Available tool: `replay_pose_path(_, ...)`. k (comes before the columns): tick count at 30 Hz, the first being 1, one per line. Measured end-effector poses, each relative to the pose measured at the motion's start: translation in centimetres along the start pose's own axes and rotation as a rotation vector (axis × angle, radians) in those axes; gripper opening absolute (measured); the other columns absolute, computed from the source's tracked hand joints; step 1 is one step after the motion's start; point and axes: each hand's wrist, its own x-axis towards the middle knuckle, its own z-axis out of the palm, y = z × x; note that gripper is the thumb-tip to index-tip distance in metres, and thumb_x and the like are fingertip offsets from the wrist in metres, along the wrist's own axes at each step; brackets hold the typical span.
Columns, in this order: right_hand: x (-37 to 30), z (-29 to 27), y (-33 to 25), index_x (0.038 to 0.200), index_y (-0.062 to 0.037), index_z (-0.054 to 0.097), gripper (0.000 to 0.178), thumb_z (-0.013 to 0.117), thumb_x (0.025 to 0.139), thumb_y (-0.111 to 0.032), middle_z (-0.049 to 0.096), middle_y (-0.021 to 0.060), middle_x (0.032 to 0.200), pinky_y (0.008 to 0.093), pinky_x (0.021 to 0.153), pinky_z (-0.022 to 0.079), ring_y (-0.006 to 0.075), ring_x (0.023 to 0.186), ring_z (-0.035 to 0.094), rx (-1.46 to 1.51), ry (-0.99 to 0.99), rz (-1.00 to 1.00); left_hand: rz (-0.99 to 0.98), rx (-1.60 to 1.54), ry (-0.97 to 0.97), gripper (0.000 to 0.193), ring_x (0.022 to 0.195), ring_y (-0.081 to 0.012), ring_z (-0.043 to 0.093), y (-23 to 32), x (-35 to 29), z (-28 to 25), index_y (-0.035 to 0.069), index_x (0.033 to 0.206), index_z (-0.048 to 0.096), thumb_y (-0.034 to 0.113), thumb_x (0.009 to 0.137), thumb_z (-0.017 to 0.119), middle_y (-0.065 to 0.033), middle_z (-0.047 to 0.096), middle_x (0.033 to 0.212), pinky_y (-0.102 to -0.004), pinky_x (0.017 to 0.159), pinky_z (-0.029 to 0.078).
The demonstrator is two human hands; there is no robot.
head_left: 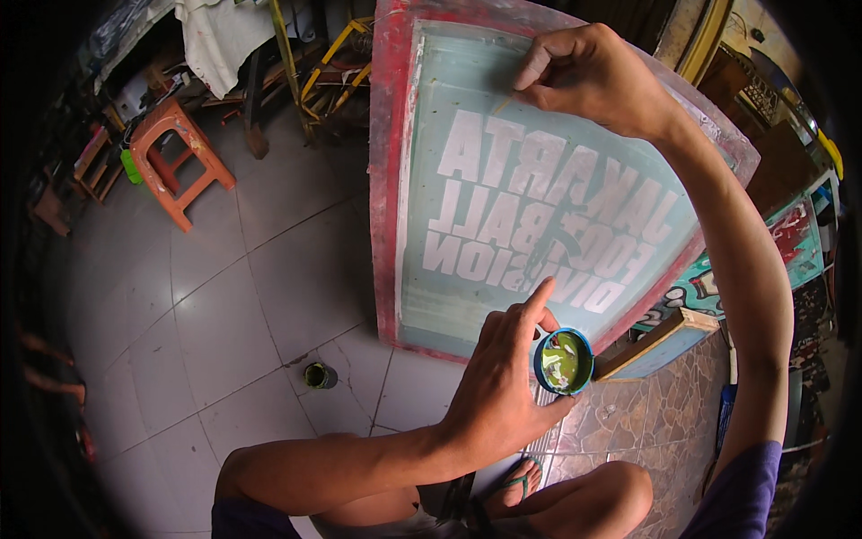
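My left hand [498, 382] is closed around a small cup [589, 370] with a blue rim and green liquid inside, its index finger stretched toward the screen. A large screen-printing frame [386, 207] with worn red edges stands tilted in front of me. Its pale green mesh [426, 81] carries light, mirrored block lettering, and a darker smear crosses the lower lines. Near the top of the mesh, my right hand [597, 81] is pinched on what looks like a thin stick [503, 104]; most of it is hidden by the fingers.
An orange plastic stool [193, 148] stands on the tiled floor at the left. A small dark cup [320, 375] with green inside sits on the tiles. A smaller wooden-edged frame [660, 346] leans right of the big one. My sandaled foot [523, 481] is below.
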Motion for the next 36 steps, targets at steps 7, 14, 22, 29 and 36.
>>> replay_pose_path(7,0.0,0.0,1.0,0.094,0.0009,0.076,0.005,0.075,0.092,-0.003,0.076,0.0048,0.091,0.0289,0.087,0.059,0.0123,0.087,0.072,0.076,-0.017,-0.003,-0.076,-0.026,-0.076,0.113,0.115,-0.0259,0.054,-0.2,-0.6,0.1,0.001,0.161,0.025,0.008,0.071,0.092,-0.0116,0.057,0.123,-0.0413,0.099,0.047)
replay_pose_path(14,-0.1,0.2,0.8,0.094,0.0004,0.077,0.006,0.077,0.089,-0.003,0.076,0.0054,0.091,0.0301,0.088,0.060,0.0140,0.087,0.073,-0.036,0.012,-0.034,-0.062,-0.023,-0.091,0.113,0.117,-0.0259,0.053,0.6,-0.7,0.0,0.003,0.161,0.024,0.007,0.071,0.091,-0.0117,0.056,0.126,-0.0406,0.096,0.048)
replay_pose_path(22,-0.3,0.3,1.0,0.093,0.0005,0.077,0.006,0.078,0.089,-0.004,0.076,0.0058,0.090,0.0304,0.089,0.060,0.0147,0.088,0.073,-0.051,0.016,-0.043,-0.054,-0.035,-0.079,0.113,0.117,-0.0259,0.054,0.7,-0.8,-0.1,0.002,0.161,0.024,0.005,0.070,0.091,-0.0125,0.056,0.125,-0.0417,0.101,0.046)
replay_pose_path(29,-0.2,0.3,0.9,0.093,0.0011,0.077,0.005,0.077,0.089,-0.002,0.076,0.0057,0.090,0.0300,0.088,0.060,0.0142,0.086,0.072,-0.026,0.008,-0.036,-0.188,-0.115,-0.178,0.110,0.116,-0.0270,0.059,0.0,-1.4,0.1,0.002,0.160,0.025,0.006,0.072,0.090,-0.0140,0.055,0.126,-0.0402,0.098,0.051)
replay_pose_path(36,-0.3,0.3,1.0,0.092,0.0011,0.077,0.006,0.077,0.088,-0.002,0.076,0.0061,0.090,0.0306,0.088,0.060,0.0149,0.086,0.073,-0.071,0.015,-0.043,-0.149,-0.086,-0.183,0.109,0.115,-0.0274,0.060,0.6,-1.1,0.0,0.001,0.160,0.025,0.007,0.072,0.090,-0.0145,0.055,0.126,-0.0401,0.097,0.052)
